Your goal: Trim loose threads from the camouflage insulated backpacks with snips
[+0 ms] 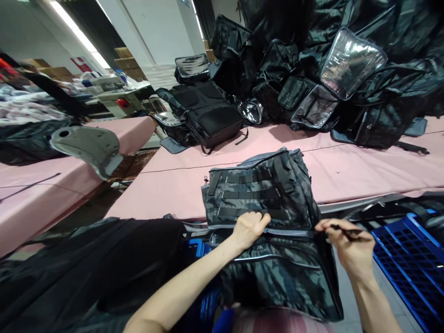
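Note:
A dark camouflage backpack lies at the near edge of the pink table, its lower part hanging over the edge toward me. My left hand is closed on the bag's grey zipper seam near the middle. At the bag's right corner, my right hand pinches a thin black zipper pull or strap end. Both forearms reach up from the bottom of the view.
A big heap of black backpacks fills the far right of the table. One black backpack lies apart at the centre back. A blue plastic crate stands at lower right. Black fabric lies lower left; another pink table is at left.

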### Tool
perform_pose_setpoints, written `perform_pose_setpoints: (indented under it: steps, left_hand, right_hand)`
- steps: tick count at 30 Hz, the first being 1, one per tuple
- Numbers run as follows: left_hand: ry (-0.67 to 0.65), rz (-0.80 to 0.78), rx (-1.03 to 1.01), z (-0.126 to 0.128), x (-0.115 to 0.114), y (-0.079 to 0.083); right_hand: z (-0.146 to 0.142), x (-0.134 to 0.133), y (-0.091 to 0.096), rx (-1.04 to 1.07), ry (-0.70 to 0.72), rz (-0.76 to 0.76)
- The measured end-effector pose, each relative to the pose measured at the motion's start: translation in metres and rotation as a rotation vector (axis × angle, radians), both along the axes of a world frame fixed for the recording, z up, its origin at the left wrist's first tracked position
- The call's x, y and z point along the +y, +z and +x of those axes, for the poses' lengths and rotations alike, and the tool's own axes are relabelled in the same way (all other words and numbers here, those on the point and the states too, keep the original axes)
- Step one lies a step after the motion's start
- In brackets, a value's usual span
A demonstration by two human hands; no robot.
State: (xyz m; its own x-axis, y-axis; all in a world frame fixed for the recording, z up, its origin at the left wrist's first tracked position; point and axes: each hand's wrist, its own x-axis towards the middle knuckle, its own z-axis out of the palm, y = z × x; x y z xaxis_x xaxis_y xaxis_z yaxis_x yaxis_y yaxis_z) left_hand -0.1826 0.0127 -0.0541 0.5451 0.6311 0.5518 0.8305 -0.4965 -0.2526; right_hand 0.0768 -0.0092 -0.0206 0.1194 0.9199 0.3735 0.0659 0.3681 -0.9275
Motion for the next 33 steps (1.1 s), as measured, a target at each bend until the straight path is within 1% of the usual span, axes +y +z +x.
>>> perform_pose_setpoints:
  steps: [1, 3, 5, 6, 7, 9, 10, 11, 13, 14, 15, 17, 19, 20, 21, 22, 23, 25, 27, 28, 30, 32, 33]
  left_hand:
    - [0.038, -0.066, 0.002, 0.007, 0.003, -0.001]
    - [0.135, -0.241, -0.008, 0.022, 0.008, -0.002]
    - [0.197, -0.412, -0.021, 0.035, 0.010, -0.001]
    - [0.201, -0.484, -0.034, 0.040, 0.010, 0.001]
    - [0.186, -0.547, -0.059, 0.044, 0.008, 0.003]
    - [0.114, -0.644, -0.167, 0.047, 0.004, 0.007]
    - [0.062, -0.683, -0.253, 0.048, 0.002, 0.010]
    - [-0.004, -0.715, -0.344, 0.049, 0.000, 0.012]
    - [-0.138, -0.747, -0.478, 0.053, -0.004, 0.016]
    - [-0.175, -0.751, -0.502, 0.058, -0.006, 0.016]
    - [-0.179, -0.744, -0.502, 0.064, -0.009, 0.016]
    - [-0.130, -0.684, -0.483, 0.074, -0.017, 0.013]
    - [-0.103, -0.582, -0.519, 0.072, -0.025, 0.007]
    - [-0.100, -0.520, -0.569, 0.062, -0.029, 0.003]
    - [-0.083, -0.455, -0.639, 0.046, -0.033, -0.001]
    - [-0.032, -0.395, -0.731, 0.025, -0.037, -0.005]
    - [0.057, -0.347, -0.842, -0.001, -0.042, -0.011]
    - [0.308, -0.303, -1.100, -0.057, -0.050, -0.025]
    - [0.582, -0.356, -1.366, -0.105, -0.053, -0.043]
    - [0.700, -0.401, -1.472, -0.123, -0.050, -0.052]
    - [0.832, -0.489, -1.577, -0.145, -0.039, -0.071]
    - [0.881, -0.580, -1.601, -0.153, -0.021, -0.084]
    - [0.897, -0.622, -1.605, -0.154, -0.012, -0.087]
  right_hand:
    - [-0.008, -0.008, 0.003, -0.137, 0.064, 0.050]
    - [-0.028, -0.021, 0.002, -0.357, 0.198, 0.164]
    - [-0.050, -0.026, -0.008, -0.457, 0.292, 0.227]
    - [-0.060, -0.026, -0.014, -0.463, 0.305, 0.207]
    - [-0.067, -0.025, -0.020, -0.451, 0.291, 0.150]
    - [-0.074, -0.020, -0.027, -0.401, 0.188, 0.019]
    - [-0.073, -0.017, -0.028, -0.387, 0.136, -0.012]
    - [-0.069, -0.015, -0.027, -0.389, 0.087, -0.006]
    - [-0.059, -0.012, -0.023, -0.441, 0.016, 0.076]
    - [-0.053, -0.011, -0.020, -0.467, -0.010, 0.127]
    - [-0.048, -0.012, -0.019, -0.494, -0.022, 0.168]
    - [-0.038, -0.014, -0.019, -0.553, -0.016, 0.226]
    - [-0.025, -0.015, -0.025, -0.683, -0.019, 0.261]
    - [-0.018, -0.015, -0.030, -0.788, -0.038, 0.265]
    - [-0.010, -0.014, -0.037, -0.904, -0.076, 0.267]
    - [-0.002, -0.012, -0.044, -0.993, -0.111, 0.273]
    - [0.005, -0.010, -0.051, -1.052, -0.136, 0.270]
    - [0.011, -0.005, -0.063, -1.087, -0.170, 0.294]
    - [0.008, -0.003, -0.070, -1.081, -0.154, 0.328]
    - [0.002, -0.002, -0.071, -1.082, -0.134, 0.344]
    - [-0.013, -0.002, -0.071, -1.088, -0.096, 0.368]
    - [-0.030, 0.000, -0.070, -1.077, -0.080, 0.388]
    - [-0.036, 0.001, -0.069, -1.066, -0.076, 0.398]
